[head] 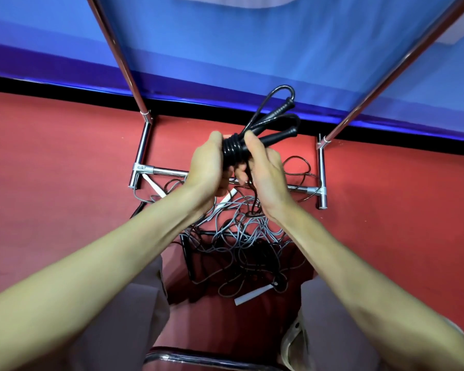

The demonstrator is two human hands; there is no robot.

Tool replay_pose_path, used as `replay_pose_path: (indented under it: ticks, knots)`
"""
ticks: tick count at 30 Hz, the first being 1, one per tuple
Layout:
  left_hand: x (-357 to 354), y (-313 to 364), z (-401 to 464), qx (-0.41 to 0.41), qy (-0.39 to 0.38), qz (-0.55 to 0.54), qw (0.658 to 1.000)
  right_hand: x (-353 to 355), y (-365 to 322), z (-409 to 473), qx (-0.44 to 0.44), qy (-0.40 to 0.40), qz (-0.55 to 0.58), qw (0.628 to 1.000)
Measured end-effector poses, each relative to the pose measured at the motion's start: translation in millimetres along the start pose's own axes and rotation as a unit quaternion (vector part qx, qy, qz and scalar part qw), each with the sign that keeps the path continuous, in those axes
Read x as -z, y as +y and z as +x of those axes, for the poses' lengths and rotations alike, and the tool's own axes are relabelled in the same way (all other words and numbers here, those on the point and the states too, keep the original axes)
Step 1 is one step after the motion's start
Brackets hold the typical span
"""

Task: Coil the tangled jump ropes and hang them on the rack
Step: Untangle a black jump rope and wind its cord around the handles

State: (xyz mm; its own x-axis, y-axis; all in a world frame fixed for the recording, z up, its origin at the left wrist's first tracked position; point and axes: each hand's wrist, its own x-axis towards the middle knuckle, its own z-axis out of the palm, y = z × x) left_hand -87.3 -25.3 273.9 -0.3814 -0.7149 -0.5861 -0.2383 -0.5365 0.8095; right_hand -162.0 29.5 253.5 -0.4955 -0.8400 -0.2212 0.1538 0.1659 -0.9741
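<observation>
Black jump rope (pixel 233 148) wound tight, gripped by left hand (pixel 208 163) and right hand (pixel 264 170)

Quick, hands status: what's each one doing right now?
Left hand: closed, gripping the coiled black jump rope.
Right hand: closed, gripping the same rope bundle beside its wraps.

Glossy black rope (pixel 233 149), shiny chrome metal rack (pixel 145 137), matt red floor (pixel 65 162), smooth blue wall (pixel 225 36).

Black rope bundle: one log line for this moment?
black rope wrapped | left hand and right hand grip it | tangled ropes on floor | rack bare
</observation>
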Motion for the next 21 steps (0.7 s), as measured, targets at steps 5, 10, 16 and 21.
replay_pose_path:
  ticks: [5, 10, 16, 21]
  knots:
    - [4, 0, 10, -0.139, 0.155, 0.145, 0.967, -5, 2, -1, 0.01, 0.015, -0.169, 0.985]
    - [9, -7, 16, -0.272, 0.263, 0.327, 0.866, -2, -9, -1, -0.132, -0.04, -0.032, 0.99]
    - [21, -24, 27, -0.406, 0.262, 0.439, 0.758, 10, -24, 4, -0.298, -0.148, 0.127, 0.934]
    - [31, -32, 25, -0.553, 0.223, 0.445, 0.669, 21, -28, -1, -0.372, -0.144, 0.116, 0.91]
